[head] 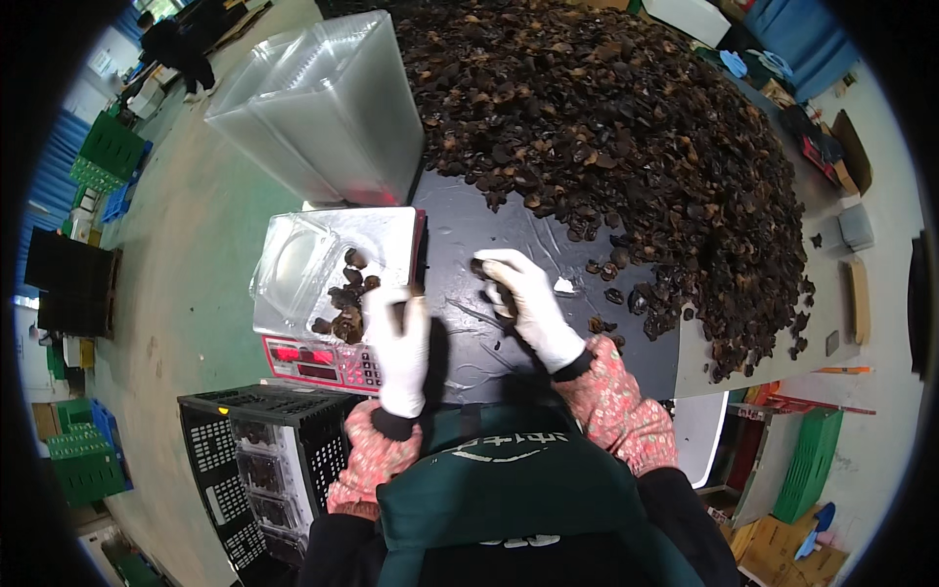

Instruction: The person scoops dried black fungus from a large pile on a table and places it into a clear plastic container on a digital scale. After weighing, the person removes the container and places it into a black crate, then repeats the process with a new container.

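Note:
My left hand point(400, 345), in a white glove, is at the right edge of a digital scale point(396, 227), beside dark brown pieces, perhaps dried mushrooms point(348, 319). These lie in an open clear plastic clamshell box point(293, 271) on the scale's metal plate. A dark spot shows between the left thumb and fingers; whether it is a held piece is unclear. My right hand point(524, 301), also white-gloved, is over the black tabletop point(469, 220) with a dark piece point(477, 268) between its fingertips. A large heap of the same pieces point(609, 110) covers the table's far side.
Tall stacks of clear plastic boxes point(330, 117) stand behind the scale. A black crate point(264, 400) holding filled clear boxes stands below it, left of my body. Loose pieces point(615, 296) lie at the heap's near edge. Another person point(176, 51) stands far off at upper left.

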The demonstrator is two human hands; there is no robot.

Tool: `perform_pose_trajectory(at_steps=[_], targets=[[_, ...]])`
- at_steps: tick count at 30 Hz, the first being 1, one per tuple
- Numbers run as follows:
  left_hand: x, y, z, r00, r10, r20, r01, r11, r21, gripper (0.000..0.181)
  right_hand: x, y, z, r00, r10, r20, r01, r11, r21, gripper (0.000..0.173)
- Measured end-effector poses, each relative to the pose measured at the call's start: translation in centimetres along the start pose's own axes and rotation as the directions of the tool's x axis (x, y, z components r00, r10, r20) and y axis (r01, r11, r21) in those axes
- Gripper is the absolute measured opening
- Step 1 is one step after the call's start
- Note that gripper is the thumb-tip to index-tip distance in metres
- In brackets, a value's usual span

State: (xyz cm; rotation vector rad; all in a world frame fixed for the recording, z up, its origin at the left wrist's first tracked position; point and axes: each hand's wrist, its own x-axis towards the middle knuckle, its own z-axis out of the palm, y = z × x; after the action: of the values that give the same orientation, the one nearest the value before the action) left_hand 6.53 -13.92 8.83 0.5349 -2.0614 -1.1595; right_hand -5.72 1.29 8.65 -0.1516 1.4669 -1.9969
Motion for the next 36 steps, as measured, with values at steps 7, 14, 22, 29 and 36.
perform_pose_trajectory(at_steps=[7, 14, 22, 29, 36], targets=[[3.5, -4.1, -9.6, 0.945, -0.121, -0.303, 0.178, 0.970, 0.167, 0.011, 6.4, -0.6, 15.2, 0.797, -0.509, 0.325, 0.572, 0.808, -0.139, 0.018], [2.7, -7.0, -8.8, 0.998, 0.069, 0.002, -0.057, 0.799, 0.598, 0.018, 7.6, 4.6, 15.4, 0.488, -0.469, 0.736, 0.837, 0.012, -0.547, 0.022], [1.3, -2.6, -8.0, 0.964, 0.263, -0.042, -0.203, 0.826, 0.526, 0.027, 3.8, 2.7, -2.4, 0.851, -0.473, 0.230, 0.395, 0.286, -0.873, 0.019], [-4.4, -0.9, 2.5, 0.875, 0.199, 0.441, -0.260, 0.962, 0.081, 0.017, 1.3, 7.6, -8.2, 0.962, -0.272, 0.032, 0.051, 0.063, -0.997, 0.026], [-4.7, -3.9, 9.6, 0.826, -0.104, 0.555, -0.108, 0.936, 0.336, 0.048, -2.7, 6.0, -9.1, 0.923, -0.319, -0.214, 0.014, 0.586, -0.810, 0.019]])
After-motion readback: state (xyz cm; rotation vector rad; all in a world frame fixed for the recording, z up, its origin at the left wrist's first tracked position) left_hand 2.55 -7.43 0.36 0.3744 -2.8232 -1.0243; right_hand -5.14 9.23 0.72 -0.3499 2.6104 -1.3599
